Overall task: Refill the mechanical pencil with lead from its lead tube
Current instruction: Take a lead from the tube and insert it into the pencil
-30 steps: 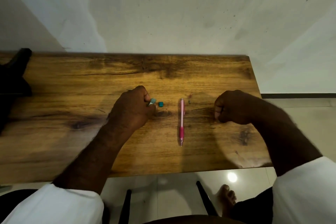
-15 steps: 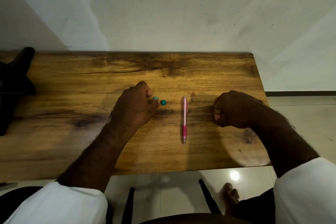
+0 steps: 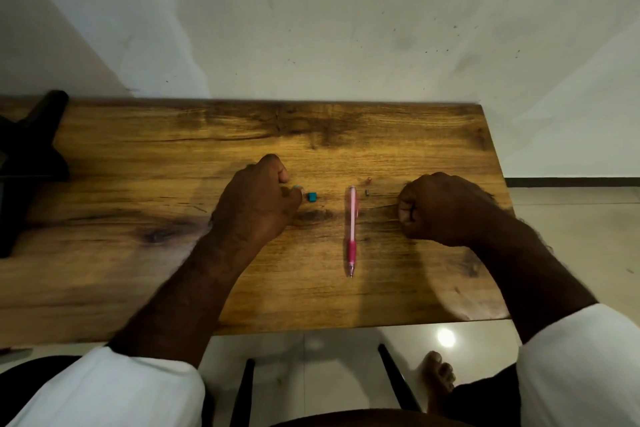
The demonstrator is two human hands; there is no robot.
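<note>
A pink mechanical pencil [image 3: 352, 229] lies lengthwise on the wooden table [image 3: 138, 184], tip toward me. My left hand [image 3: 256, 204] rests to its left, fingers curled around a pale teal lead tube [image 3: 297, 188] whose end just shows at the fingertips. A small teal cap [image 3: 312, 197] lies on the table right beside that end. My right hand [image 3: 440, 210] is a closed fist resting right of the pencil, nothing visible in it. Two tiny parts, a reddish one [image 3: 369, 179] and a dark one [image 3: 367, 193], lie just right of the pencil's far end.
A black object [image 3: 27, 163] sits on the table's far left. A white wall rises behind the table. The table's right edge is close to my right hand; tiled floor, black chair legs [image 3: 394, 378] and a bare foot show below the near edge.
Both hands stay in place. The view has shifted slightly; the lead tube's visible end is shorter than a second ago, more tucked in my left fingers.
</note>
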